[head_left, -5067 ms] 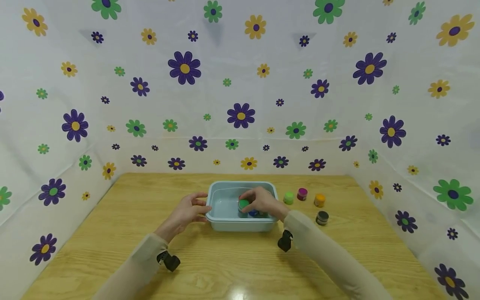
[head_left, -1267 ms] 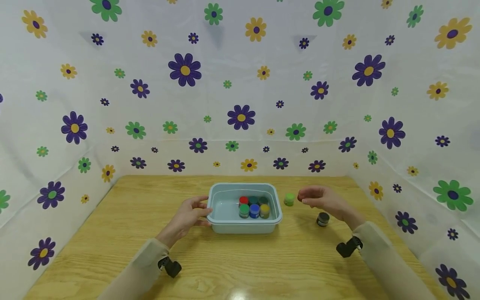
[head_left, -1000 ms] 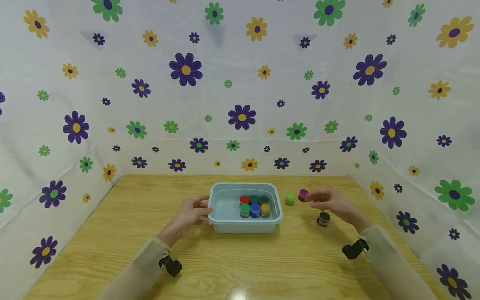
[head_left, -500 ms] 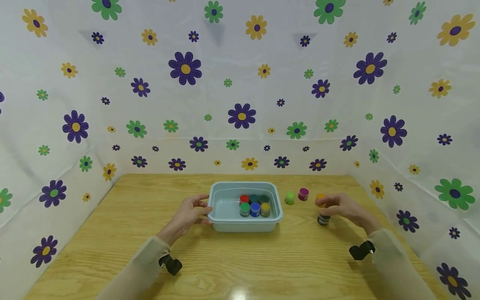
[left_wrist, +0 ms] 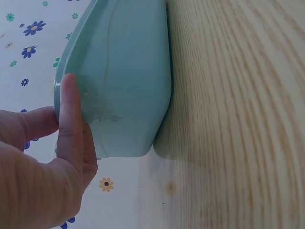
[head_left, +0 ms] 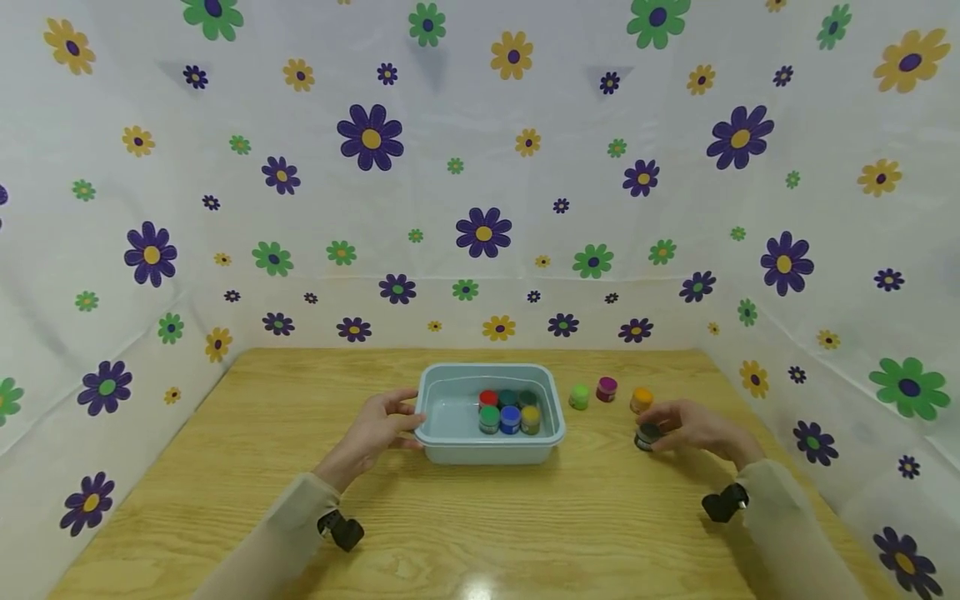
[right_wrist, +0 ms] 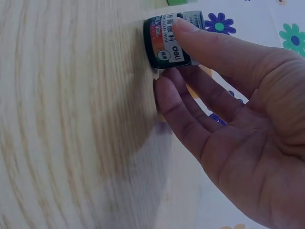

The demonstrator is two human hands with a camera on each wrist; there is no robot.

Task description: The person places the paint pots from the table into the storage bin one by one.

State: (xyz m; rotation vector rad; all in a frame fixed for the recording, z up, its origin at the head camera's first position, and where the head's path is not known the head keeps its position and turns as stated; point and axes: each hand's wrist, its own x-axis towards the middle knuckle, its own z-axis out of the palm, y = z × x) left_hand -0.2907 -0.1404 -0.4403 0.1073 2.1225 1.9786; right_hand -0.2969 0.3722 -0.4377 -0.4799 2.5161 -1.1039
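A light-blue plastic basin (head_left: 487,454) stands on the wooden table. My left hand (head_left: 377,432) pinches its left rim, thumb over the edge and fingers against the outer wall (left_wrist: 124,81). On the right, my right hand (head_left: 693,427) holds a dark-lidded paint jar (head_left: 643,439) between thumb and fingers. The right wrist view shows the thumb on the labelled side of this dark paint jar (right_wrist: 164,43). Inside the basin are several paint jars, among them red (head_left: 488,400), green (head_left: 489,419), blue (head_left: 510,420) and yellow (head_left: 530,420) ones.
Between basin and right hand stand a light-green jar (head_left: 579,397), a magenta jar (head_left: 607,389) and an orange jar (head_left: 641,400). The wooden table (head_left: 480,533) meets flower-printed white sheeting (head_left: 420,192) at the back and both sides.
My right hand set a green-lidded jar in the basin, then passed the magenta and orange jars to the dark jar, which it now holds. The left hand stays at the basin's rim.
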